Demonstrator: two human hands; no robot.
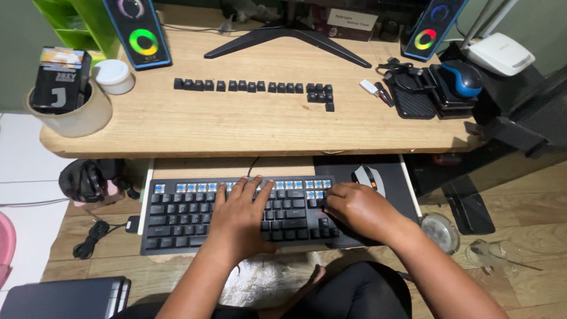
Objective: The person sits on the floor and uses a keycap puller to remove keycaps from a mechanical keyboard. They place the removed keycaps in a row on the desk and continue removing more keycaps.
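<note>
Hands rest on a black keyboard that lies on a pull-out tray below the wooden surface. Seen from the head camera, the left hand lies flat on the middle keys, fingers spread, its grip open and holding nothing. The right hand curls over the keyboard's right end, fingertips pressed down near the bare blue switches of the top row; whether that grip pinches anything I cannot tell. A mouse sits just beside the right hand on a dark pad. Up on the surface, loose black keycaps lie in a row, with a small cluster at their right end. Two lit speakers stand at the back corners, either side of a monitor stand.
</note>
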